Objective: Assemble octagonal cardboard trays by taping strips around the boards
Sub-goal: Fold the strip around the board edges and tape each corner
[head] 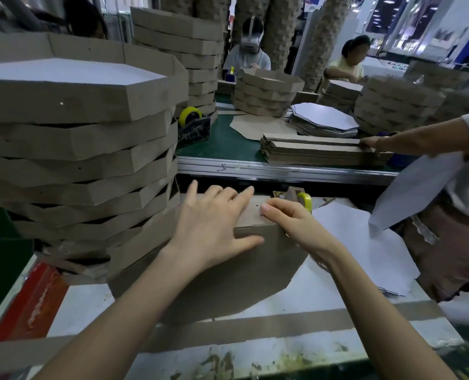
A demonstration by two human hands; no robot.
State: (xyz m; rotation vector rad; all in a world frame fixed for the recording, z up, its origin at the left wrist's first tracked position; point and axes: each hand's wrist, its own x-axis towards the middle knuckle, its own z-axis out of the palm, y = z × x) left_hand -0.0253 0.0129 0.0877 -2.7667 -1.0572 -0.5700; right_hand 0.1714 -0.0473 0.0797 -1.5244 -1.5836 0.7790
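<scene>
A brown octagonal cardboard board (227,278) lay flat on the tabletop (90,303), running from under the left fingers (238,196) back toward the wrists. A brown cardboard strip (251,215) rose along its far edge, pressed by the spread left fingers and pinched at its right end by the right fingers (271,208). A yellow tape roll (305,202) sat just beyond the right fingers. A second long brown strip (255,329) lay flat under the forearms.

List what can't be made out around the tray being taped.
Head view: the seam where the strip meets the board lies under the left hand and right hand.
Whether the right hand holds tape: its curled fingers hide it.
The tape dispenser: mostly behind the strip and right hand.
The tray stack: cut off by the left edge.
</scene>
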